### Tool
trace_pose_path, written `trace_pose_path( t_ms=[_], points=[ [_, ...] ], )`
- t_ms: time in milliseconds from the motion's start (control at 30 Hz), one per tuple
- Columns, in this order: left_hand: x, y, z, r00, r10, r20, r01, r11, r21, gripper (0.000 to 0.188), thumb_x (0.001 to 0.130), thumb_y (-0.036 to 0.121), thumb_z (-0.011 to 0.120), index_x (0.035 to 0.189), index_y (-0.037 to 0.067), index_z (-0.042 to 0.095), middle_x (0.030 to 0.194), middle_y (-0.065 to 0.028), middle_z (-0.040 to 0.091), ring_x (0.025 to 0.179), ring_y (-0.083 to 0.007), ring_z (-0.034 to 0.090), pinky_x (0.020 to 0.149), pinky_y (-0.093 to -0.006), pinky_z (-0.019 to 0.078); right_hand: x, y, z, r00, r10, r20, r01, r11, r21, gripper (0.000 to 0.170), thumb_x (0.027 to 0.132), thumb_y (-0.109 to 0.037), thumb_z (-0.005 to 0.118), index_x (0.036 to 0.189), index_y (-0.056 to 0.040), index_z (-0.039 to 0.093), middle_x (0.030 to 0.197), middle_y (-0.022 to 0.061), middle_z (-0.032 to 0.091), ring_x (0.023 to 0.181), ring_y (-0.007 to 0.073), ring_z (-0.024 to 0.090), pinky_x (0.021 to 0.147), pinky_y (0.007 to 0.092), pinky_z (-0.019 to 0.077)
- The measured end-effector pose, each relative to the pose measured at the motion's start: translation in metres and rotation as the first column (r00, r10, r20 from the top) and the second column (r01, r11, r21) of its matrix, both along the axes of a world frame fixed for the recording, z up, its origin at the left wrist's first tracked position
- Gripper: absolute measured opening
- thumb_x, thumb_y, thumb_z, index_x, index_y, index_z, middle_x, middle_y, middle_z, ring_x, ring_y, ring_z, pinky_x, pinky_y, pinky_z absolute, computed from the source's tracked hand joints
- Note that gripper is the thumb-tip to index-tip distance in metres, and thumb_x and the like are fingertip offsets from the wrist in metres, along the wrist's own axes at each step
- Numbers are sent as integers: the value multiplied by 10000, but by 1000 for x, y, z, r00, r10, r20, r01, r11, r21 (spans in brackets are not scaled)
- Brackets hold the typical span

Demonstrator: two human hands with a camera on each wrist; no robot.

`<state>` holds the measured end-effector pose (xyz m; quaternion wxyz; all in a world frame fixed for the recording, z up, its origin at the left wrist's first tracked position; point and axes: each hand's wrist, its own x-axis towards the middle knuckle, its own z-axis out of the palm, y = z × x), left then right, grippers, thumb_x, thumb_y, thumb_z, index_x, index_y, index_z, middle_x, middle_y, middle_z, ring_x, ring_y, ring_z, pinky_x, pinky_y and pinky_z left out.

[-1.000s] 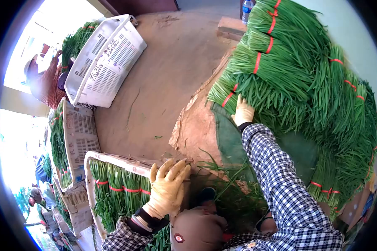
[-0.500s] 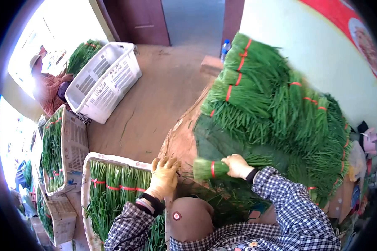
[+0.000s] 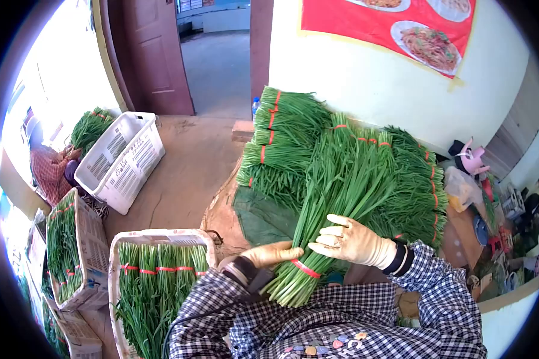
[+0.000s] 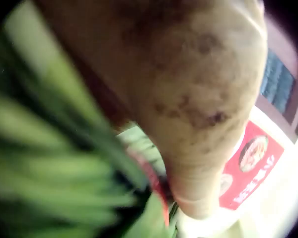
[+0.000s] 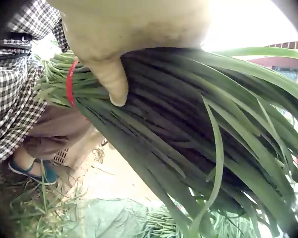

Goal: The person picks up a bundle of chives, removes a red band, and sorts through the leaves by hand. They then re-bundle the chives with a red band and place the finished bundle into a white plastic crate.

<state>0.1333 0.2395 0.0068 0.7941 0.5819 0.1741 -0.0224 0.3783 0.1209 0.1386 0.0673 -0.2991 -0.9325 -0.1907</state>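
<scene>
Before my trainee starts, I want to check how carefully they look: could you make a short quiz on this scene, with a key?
1. True or false: the red band on the held bundle sits nearer the leafy tips than the pale stem ends.
2. How many of the person's hands touch the held bundle? (a) none (b) one (c) both
3. Fill the gap: on the wall above the stacked bundles, a red poster shows ____.

Key:
1. False; it sits close to the pale stem ends.
2. (c); the left hand and the right hand both touch it.
3. dishes of food
</scene>
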Motion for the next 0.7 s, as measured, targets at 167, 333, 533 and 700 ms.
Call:
trace_pose_path(
  t_ms=[167,333,533,700],
  points=[
    [28,-73,-2,944,259,205,-157,899,-410,849,857,343,850,1530,59,419,1422,-94,610,1286,-229,580,1130,-396,431,10,-44,15,956,-290,-51,292,955,57,556,861,-100,617,1409,-191,586,1368,-8,554,1326,195,500,1174,453,392],
    [46,-85,-28,890,341,303,-249,920,-303,707,883,157,834,1491,94,479,1410,-52,628,1285,-176,572,1134,-359,417,38,-72,6,641,-567,-517,531,815,-234,757,809,-139,761,1496,-32,460,1425,204,561,1314,375,540,1172,459,391],
    [56,-89,-24,824,423,378,-408,905,-122,728,867,42,834,1478,88,440,1333,-23,637,1251,-156,565,1096,-341,450,16,-54,-33,-11,-792,-610,-59,610,-790,1046,830,-397,869,1586,-13,255,1530,239,471,1440,332,442,1213,405,331],
    [65,-91,-2,652,673,350,-653,732,-193,602,886,50,809,1419,60,530,1321,-56,647,1191,-183,597,1030,-367,495,-24,-28,-53,-209,-743,-636,-90,663,-744,530,851,-174,851,1269,40,606,1202,137,718,1063,235,684,994,333,524]
  ],
)
